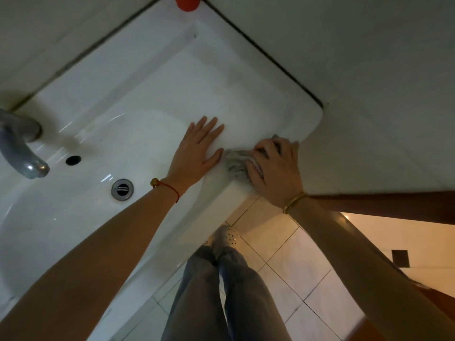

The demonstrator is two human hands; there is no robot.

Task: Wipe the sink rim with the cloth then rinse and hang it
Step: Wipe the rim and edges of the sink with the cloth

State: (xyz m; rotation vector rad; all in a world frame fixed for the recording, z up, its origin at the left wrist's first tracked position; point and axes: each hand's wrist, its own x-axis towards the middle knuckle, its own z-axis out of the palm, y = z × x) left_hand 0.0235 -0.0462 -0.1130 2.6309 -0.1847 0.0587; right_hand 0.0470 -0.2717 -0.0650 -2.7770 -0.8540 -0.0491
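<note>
A white ceramic sink (pixel 138 77) fills the left and middle of the head view, with a wide flat rim on its right side. A grey, bunched cloth (pixel 235 162) lies on the front right corner of that rim. My right hand (pixel 277 168) presses down on the cloth, fingers curled over it, close to the wall. My left hand (pixel 197 152) rests flat on the rim just left of the cloth, fingers spread, holding nothing. The part of the cloth under my right hand is hidden.
A grey metal tap (pixel 21 148) juts in from the left above the basin, with the drain (pixel 122 189) and overflow hole (pixel 73 160) below it. A red object (pixel 187 2) stands at the rim's far corner. Tiled walls enclose the back and right. Tiled floor and my legs lie below.
</note>
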